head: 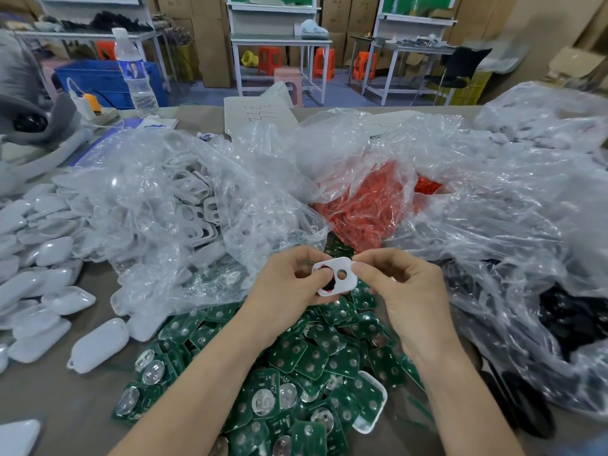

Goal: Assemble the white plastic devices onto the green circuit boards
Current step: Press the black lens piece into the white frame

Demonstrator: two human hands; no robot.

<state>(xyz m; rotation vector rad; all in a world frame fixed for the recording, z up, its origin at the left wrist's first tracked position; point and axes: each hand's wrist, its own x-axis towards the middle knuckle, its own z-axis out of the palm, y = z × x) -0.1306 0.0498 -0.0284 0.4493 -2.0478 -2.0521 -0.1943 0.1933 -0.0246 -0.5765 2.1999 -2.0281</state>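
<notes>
Now holds one white plastic device (342, 273) just above the tabletop (65, 399), near its front edge, over a heap of green circuit boards (309, 360): dozens, too many to count. Pinches it with two hands: with the left hand's (289, 281) grip curled round the left end, with the right hand's (404, 287) grip on the right edge, thumb and forefinger. Toward the left edge, well over a dozen white shells (49, 258). Behind the heap, three clear bags: one of white frames (184, 199), one of red parts (368, 205), one of black parts (566, 311) toward the right edge. At the far left corner, one water bottle (133, 70).
</notes>
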